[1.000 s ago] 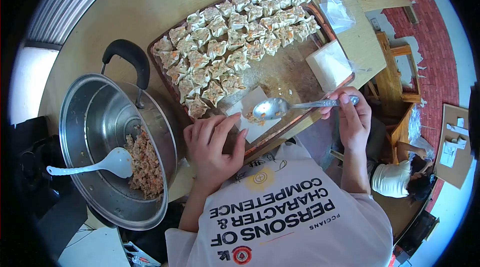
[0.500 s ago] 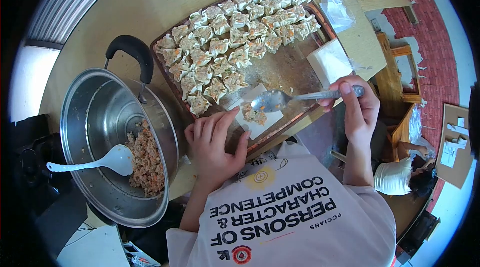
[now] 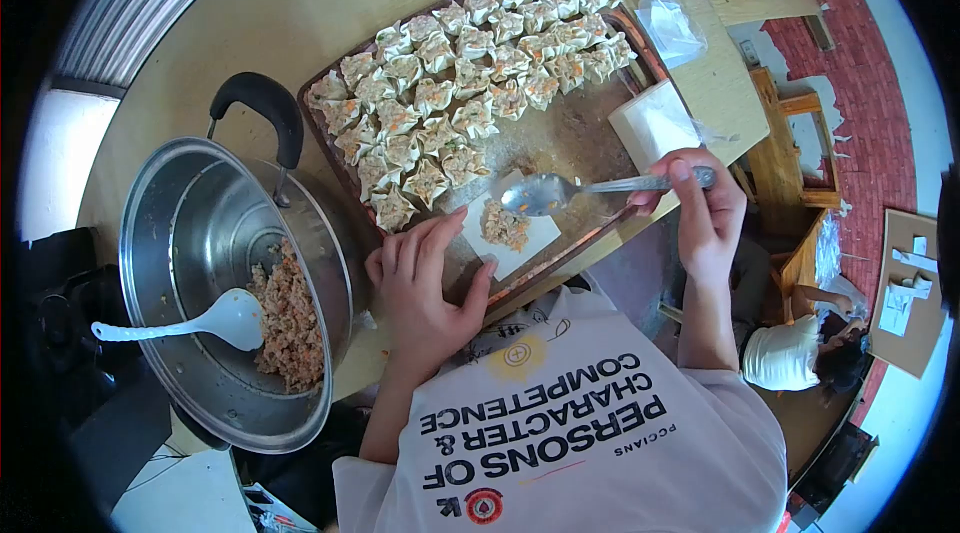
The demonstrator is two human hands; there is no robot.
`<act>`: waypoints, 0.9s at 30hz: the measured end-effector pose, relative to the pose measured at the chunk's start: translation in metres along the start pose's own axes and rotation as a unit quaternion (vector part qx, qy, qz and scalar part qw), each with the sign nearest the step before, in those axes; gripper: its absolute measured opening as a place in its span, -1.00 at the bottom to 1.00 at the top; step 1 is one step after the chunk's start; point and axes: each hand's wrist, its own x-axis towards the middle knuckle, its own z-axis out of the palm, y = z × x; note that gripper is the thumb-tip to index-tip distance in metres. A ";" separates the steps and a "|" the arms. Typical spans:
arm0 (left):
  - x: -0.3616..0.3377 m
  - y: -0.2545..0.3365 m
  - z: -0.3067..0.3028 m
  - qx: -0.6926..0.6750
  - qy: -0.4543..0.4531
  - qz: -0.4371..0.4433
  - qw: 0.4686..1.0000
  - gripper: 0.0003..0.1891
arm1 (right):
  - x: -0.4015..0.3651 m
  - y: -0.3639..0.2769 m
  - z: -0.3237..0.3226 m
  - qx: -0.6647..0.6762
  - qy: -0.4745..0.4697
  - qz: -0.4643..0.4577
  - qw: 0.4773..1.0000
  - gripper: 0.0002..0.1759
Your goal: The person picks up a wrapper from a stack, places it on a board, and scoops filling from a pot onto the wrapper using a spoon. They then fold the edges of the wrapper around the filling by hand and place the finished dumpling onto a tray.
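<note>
My right hand [image 3: 708, 208] grips the handle of a metal spoon [image 3: 540, 194], whose bowl is over a square white wrapper [image 3: 540, 236]. A small mound of minced filling [image 3: 503, 226] lies on this wrapper. My left hand [image 3: 425, 278] rests at the wrapper's left side, thumb apart from the fingers, with fingertips at its edge. The wrapper is on a metal tray [image 3: 560, 148], where rows of filled dumplings [image 3: 435, 98] stand. A stack of white wrappers [image 3: 655, 123] sits at the tray's right end.
On the left, a large metal pot [image 3: 215, 233] with a black handle holds more filling [image 3: 290, 323] and a white ladle [image 3: 235, 318]. A plastic bag [image 3: 670, 28] lies beyond the tray. Another person [image 3: 785, 353] is in the background at right.
The spoon and my right hand have shifted slightly left, and the bowl has moved off the filling, showing more of it. My left hand has hardly moved.
</note>
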 end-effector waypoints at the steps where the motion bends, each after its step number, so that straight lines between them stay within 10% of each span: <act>1: 0.001 0.000 0.000 -0.002 -0.001 0.001 1.000 -0.40 | -0.001 -0.002 -0.001 0.000 0.000 0.002 1.000 -0.79; 27: 0.004 0.004 -0.003 -0.012 -0.006 -0.008 1.000 -0.32 | -0.001 -0.007 0.019 -0.018 -0.056 0.066 0.996 -0.79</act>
